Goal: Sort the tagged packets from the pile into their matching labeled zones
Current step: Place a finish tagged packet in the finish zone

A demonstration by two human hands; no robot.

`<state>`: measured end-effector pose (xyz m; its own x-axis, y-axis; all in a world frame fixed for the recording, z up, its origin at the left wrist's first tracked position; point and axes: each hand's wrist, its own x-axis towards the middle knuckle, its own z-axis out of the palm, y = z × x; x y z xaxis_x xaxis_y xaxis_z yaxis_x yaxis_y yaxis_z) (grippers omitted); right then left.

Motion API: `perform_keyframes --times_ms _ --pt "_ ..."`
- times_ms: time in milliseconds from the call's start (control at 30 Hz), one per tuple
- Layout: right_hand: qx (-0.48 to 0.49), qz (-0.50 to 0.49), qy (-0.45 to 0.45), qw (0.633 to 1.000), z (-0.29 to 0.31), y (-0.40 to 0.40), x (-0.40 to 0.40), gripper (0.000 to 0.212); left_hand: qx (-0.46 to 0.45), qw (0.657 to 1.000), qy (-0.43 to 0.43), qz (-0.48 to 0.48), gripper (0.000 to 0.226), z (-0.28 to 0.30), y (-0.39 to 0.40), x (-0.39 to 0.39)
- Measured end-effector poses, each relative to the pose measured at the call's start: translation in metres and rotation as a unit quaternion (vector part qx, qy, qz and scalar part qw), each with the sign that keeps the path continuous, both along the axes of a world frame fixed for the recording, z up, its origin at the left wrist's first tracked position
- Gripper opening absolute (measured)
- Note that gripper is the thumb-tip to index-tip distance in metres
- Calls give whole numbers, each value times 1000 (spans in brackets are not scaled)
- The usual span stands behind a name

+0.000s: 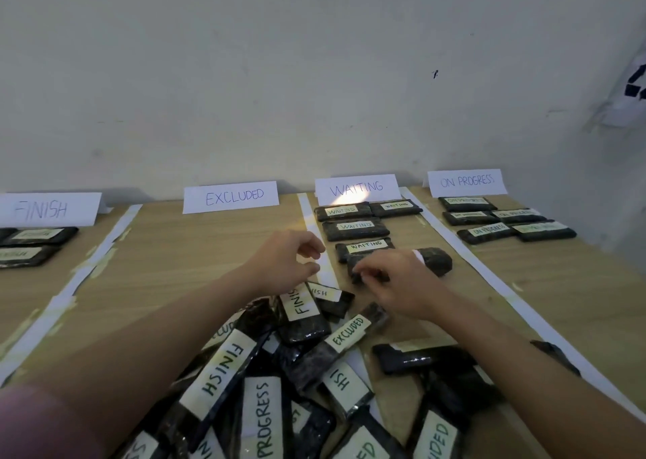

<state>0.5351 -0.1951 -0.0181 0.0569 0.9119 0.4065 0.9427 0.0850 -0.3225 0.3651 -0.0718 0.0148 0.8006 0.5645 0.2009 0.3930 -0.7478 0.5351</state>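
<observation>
A pile of dark packets with pale tags (pixel 279 378) lies at the near middle of the wooden table (pixel 195 249); tags read FINISH, EXCLUDED and PROGRESS. My right hand (pixel 395 280) grips a dark packet (pixel 433 261) lying in the WAITING zone, just below several tagged WAITING packets (pixel 353 229). Its tag is hidden by my hand. My left hand (pixel 290 259) hovers over the white paper strip (pixel 314 235) between EXCLUDED and WAITING, fingers curled and apart, holding nothing.
Paper signs stand along the wall: FINISH (pixel 45 210), EXCLUDED (pixel 232 196), WAITING (pixel 356 189), ON PROGRESS (pixel 466 182). Packets lie in the FINISH zone (pixel 35 243) and the ON PROGRESS zone (pixel 507 226). White strips divide the zones.
</observation>
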Motion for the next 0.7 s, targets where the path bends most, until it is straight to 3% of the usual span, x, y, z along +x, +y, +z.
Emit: perform_keyframes --times_ms 267,367,500,700 --pt "-202 9 93 975 -5 19 -43 27 8 997 67 -22 36 -1 -4 -35" --pt "-216 -29 128 968 -2 17 -45 49 17 998 65 -11 39 0 -3 -44" --pt "-199 -58 147 967 7 11 -46 66 18 998 57 5 42 4 -1 -53" --pt "-54 -43 73 995 30 4 -47 60 0 997 72 -2 42 6 -6 -56"
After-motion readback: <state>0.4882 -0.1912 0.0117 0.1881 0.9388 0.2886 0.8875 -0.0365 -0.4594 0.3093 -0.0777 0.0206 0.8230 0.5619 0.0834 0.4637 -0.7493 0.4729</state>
